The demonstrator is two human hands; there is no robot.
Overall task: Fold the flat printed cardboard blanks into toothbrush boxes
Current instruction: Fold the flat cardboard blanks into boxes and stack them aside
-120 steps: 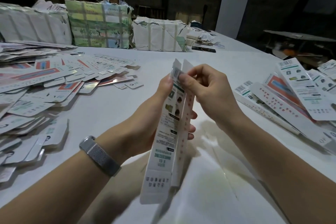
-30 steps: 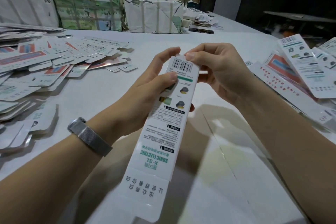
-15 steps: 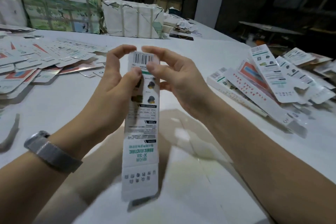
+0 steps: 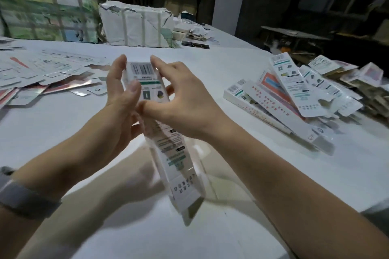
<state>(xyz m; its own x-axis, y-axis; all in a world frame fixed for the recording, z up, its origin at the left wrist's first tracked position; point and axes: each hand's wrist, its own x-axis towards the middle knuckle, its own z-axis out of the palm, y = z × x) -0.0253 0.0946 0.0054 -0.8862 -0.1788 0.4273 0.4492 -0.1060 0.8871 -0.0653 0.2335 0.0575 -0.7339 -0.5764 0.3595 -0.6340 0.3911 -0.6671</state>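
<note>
Head view
Box: your half-formed toothbrush box [image 4: 162, 139] stands on end above the near middle of the table [image 4: 242, 227], barcode end far, open flap end near.
Left hand: your left hand [image 4: 120, 107] grips the far end, fingers [image 4: 132, 88] curled round its left edge.
Right hand: your right hand [image 4: 185, 103] pinches the same end from the right, thumb on the printed face.
Left: loose flat blanks [image 4: 52, 69].
Right: finished boxes [image 4: 294, 99] heaped.
Far: wrapped bundles [image 4: 134, 25].
</note>
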